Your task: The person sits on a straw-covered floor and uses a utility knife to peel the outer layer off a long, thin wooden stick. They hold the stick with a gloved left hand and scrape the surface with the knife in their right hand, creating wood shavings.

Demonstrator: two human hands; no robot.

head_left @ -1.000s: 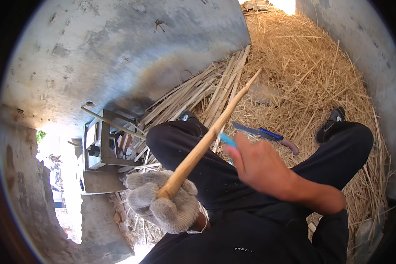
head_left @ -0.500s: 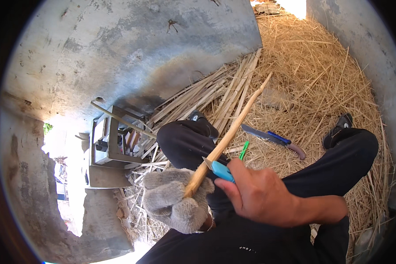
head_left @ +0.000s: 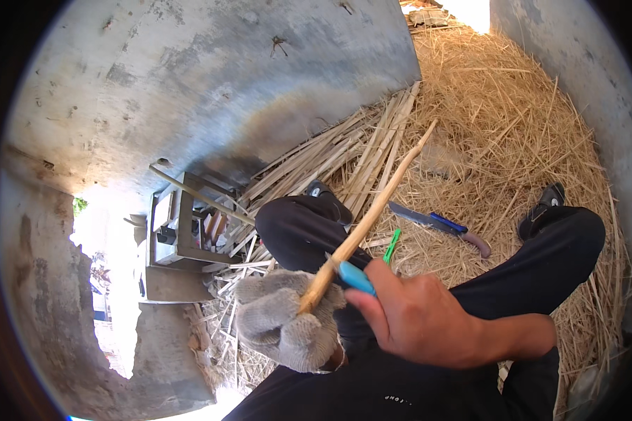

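Observation:
My left hand (head_left: 281, 326), in a grey knitted glove, is closed round the lower end of a peeled wooden stick (head_left: 365, 223). The stick slants up and away to the right, thinning to a narrow far tip. In my bare right hand (head_left: 428, 316) is a turquoise-handled utility knife (head_left: 356, 278), its short blade against the stick just above the glove. The knife's lower handle is hidden inside my fist. Beyond my hands, a large knife (head_left: 439, 226) with a brown handle and blue part lies on the straw, near a bright green slim tool (head_left: 392, 246).
My legs in black trousers (head_left: 541, 259) are spread on either side. Loose straw (head_left: 498, 140) covers the ground. Split wooden strips (head_left: 330, 161) lie along the concrete wall (head_left: 211, 77). At left stand a small cabinet (head_left: 182, 231) with items inside and a leaning pole (head_left: 200, 194).
The view has shifted slightly. Both hands keep their grips on the stick and knife, and the blade still rests at nearly the same spot near the glove.

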